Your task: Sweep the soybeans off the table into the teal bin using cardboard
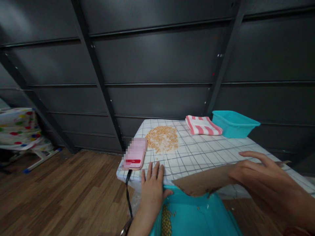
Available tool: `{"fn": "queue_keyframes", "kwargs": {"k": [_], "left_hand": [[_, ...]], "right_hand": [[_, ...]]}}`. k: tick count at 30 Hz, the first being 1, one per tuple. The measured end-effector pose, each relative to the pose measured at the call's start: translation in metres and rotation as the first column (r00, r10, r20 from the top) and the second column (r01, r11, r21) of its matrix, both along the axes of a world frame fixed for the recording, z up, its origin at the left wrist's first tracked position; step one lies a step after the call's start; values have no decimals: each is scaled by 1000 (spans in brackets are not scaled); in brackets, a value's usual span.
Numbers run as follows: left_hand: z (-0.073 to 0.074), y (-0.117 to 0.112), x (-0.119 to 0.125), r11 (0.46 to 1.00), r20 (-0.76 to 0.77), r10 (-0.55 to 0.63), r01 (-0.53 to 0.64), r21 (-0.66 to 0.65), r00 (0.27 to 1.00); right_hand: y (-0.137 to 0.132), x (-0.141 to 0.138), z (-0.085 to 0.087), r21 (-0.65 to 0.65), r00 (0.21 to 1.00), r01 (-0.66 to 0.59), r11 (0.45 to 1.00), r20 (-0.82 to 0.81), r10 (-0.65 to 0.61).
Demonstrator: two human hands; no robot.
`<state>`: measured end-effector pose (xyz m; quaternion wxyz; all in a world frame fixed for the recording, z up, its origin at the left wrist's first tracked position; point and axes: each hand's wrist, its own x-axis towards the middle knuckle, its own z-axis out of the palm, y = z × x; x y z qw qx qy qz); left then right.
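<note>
Nearest, at the bottom edge: a turquoise tub, low against the front of the desk, with a streak of yellow grains along its left inner wall.

Just above the tub's rim: the left hand, laid flat and open on the desk's front edge, fingers spread and pointing away, thumb down by the rim.

Just right of that hand: a torn sheet of brown cardboard, lying along the desk's front edge and overhanging the tub.

On the sheet's right end: the right hand, fingers loosely spread across the top. Thumb hidden, so impossible to tell whether gripping the sheet or only pressing on it. Hands well apart.

Desk covered in a white cloth with a dark grid.

At its front left corner: a flat pink gadget, partly blurred, with a black cable hanging down toward the floor.

Just beyond the gadget: a loose heap of yellow grains, spread on the cloth.

Farther back: a folded red-and-white striped towel, and just beside it on the right a second turquoise tub.

Behind everything: a dark panelled wall with slanting beams.

Off to the left: a wooden floor and a dotted cloth, draped over something white.
</note>
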<state>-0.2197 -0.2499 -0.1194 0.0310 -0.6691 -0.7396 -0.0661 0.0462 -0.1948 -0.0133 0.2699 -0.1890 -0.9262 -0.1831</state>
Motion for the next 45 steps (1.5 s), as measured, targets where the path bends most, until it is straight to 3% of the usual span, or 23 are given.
{"fn": "queue_keyframes", "kwargs": {"k": [4,9,15,19,23,28,35,45], "left_hand": [[0,1,0,1000,-2,5,-5,-11,1000],[1,1,1,1000,5,4,-4,-19,1000],[2,1,1,1000,38,4,-4,-16,999],[5,0,2,999,53,11,-9,-36,999],[7,0,2,999,47,11,-9,-47,999],[5,1,1,998,43,18,-15,-65,999],[5,1,3,999,74,28,-24,-46,997],[3,2,3,998,81,37,-33,-49,996]], "right_hand": [[6,-8,-4,25,997,-32,999,70,31],[17,-24,-13,209,998,5,978,59,-18],[44,-39,-16,350,998,-60,935,37,50],[48,-36,-11,337,998,-52,940,-19,62],[36,-31,-7,269,996,-81,960,-15,88],[32,-39,-14,298,991,-124,946,-8,132],[61,-51,-23,365,997,-77,928,8,80],[104,-45,0,329,988,84,941,-150,-36]]}}
